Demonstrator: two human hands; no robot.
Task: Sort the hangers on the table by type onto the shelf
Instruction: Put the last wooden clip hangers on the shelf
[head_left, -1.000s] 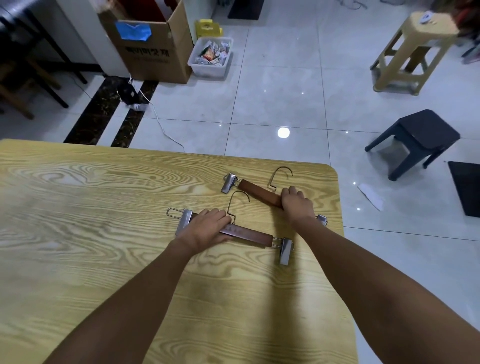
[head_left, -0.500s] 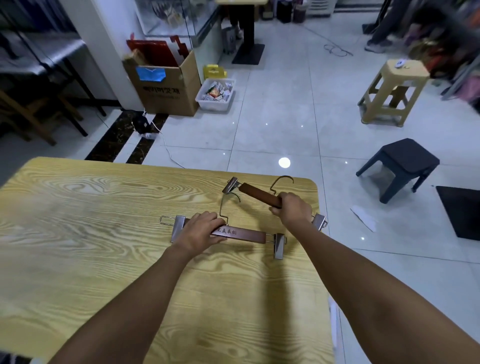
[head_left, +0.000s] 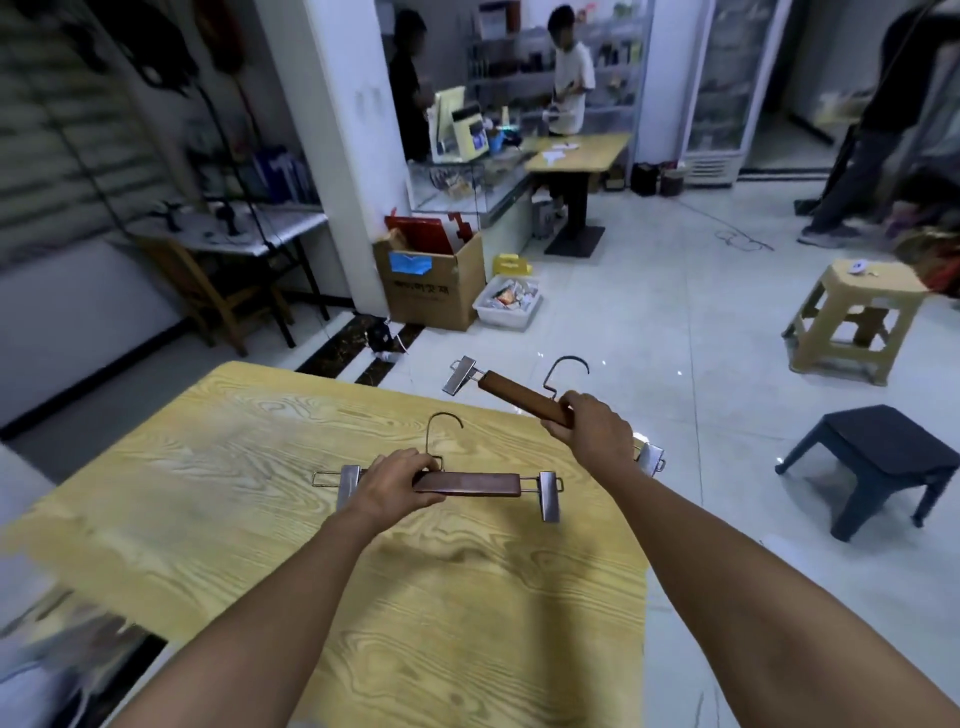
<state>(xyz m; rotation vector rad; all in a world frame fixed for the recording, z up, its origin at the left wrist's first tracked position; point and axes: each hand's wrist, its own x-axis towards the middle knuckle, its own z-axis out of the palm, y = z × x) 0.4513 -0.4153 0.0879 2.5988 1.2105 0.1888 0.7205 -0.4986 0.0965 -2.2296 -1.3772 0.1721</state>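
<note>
Two wooden clip hangers with metal hooks and steel clips are lifted above the yellow wood-grain table (head_left: 218, 519). My left hand (head_left: 397, 486) grips the nearer hanger (head_left: 470, 484) by the left part of its dark bar; it hangs level over the table's middle. My right hand (head_left: 592, 428) grips the farther hanger (head_left: 511, 391) near the right end of its brown bar, tilted, with its left clip out past the table's far edge. Its right clip shows just behind my wrist. No shelf is in sight.
Beyond the table stand a cardboard box (head_left: 431, 286), a white bin (head_left: 506, 304), a beige stool (head_left: 857, 317) and a dark stool (head_left: 883, 462) at the right. A second table (head_left: 576, 150) and people stand at the back. Open tiled floor lies between.
Both hangers have come up off the table in my hands. My view has tilted upward, so the back of the room now shows.
</note>
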